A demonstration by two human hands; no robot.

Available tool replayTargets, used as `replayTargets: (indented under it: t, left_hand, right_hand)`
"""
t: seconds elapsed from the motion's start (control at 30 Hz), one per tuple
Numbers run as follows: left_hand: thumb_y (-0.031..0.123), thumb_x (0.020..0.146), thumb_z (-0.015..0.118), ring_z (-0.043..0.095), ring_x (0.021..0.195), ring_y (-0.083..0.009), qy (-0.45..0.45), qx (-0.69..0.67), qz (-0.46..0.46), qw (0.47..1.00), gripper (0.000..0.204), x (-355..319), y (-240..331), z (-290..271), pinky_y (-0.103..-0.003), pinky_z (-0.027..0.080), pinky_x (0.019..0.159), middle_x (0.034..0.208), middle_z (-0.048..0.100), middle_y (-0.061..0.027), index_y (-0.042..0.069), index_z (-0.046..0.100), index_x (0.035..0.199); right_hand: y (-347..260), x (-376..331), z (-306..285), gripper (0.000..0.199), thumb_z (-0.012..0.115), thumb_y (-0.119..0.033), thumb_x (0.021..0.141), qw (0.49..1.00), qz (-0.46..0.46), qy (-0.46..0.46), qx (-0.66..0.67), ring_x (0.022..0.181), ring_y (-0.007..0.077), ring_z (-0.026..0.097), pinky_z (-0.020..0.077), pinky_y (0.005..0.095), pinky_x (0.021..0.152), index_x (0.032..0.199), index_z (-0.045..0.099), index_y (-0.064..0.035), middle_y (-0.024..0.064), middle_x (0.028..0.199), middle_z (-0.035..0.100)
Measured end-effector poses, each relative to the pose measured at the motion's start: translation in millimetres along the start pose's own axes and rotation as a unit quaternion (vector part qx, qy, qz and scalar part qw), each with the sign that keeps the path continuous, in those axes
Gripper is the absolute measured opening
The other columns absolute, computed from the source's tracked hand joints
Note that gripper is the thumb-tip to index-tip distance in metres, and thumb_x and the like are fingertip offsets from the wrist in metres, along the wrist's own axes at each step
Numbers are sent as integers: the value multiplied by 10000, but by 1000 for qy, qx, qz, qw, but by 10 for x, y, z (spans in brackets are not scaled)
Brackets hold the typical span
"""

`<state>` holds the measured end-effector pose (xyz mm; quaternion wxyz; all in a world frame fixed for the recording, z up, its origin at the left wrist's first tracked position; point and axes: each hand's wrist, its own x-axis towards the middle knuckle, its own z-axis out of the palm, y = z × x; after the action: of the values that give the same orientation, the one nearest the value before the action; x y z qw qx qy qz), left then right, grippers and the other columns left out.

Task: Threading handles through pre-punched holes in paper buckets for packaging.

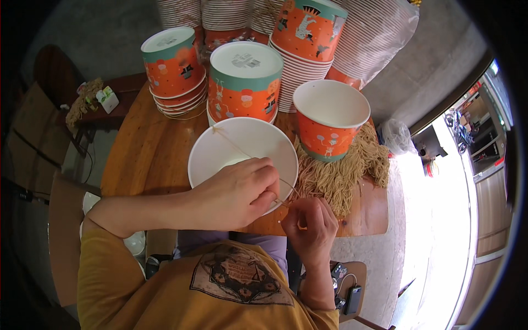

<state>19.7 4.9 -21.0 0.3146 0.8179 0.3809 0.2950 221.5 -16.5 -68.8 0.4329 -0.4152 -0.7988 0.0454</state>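
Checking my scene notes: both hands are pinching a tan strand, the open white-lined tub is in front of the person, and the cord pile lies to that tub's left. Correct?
One error: the cord pile lies to the right of the open white-lined tub; see the head view. The left hand and right hand do pinch a tan strand.

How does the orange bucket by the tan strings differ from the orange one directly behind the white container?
The right bucket stands mouth up; the middle bucket, upside down. The right bucket shows its white inside, the middle bucket its pale base. Both are orange with a teal band near the base.
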Motion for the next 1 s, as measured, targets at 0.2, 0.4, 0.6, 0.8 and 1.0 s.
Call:
replayTargets:
  t: [0.2,0.4,0.6,0.8,1.0]
  left_hand:
    - [52,837,575,569,855,-329,2,40,24,999,98,-35,-24,13,-417,472,737,884,542,-132,9,495,874]
    - [91,871,561,564,886,-313,23,72,27,997,93,-59,-93,-53,-417,474,758,914,541,-118,20,510,904]
    - [118,875,581,566,880,-309,26,61,37,997,123,-108,-84,-60,-415,479,749,913,543,-110,35,508,929]
    - [220,860,659,578,867,-294,-33,86,41,995,238,-279,27,-69,-406,489,729,879,558,-95,46,512,927]
    - [142,815,644,583,875,-256,-31,215,114,969,166,-508,9,-110,-365,486,760,915,578,-77,48,598,944]
  right_hand:
    - [-25,-92,28,192,666,39,717,998,33,-17,49,567,207,534,437,322,512,837,558,-64,45,653,536]
    - [14,-54,-39,201,712,10,758,985,103,-66,124,628,232,562,466,341,552,909,600,-60,71,766,576]
    - [71,45,-200,232,717,21,741,997,4,-74,38,700,247,563,469,353,610,934,613,-56,71,785,579]
    - [-28,256,-218,207,703,42,749,997,-2,-42,72,703,252,560,466,359,626,913,617,-51,75,804,588]
    - [-25,561,-55,153,674,0,791,992,-54,-93,70,736,272,577,476,370,646,921,619,-57,75,806,587]
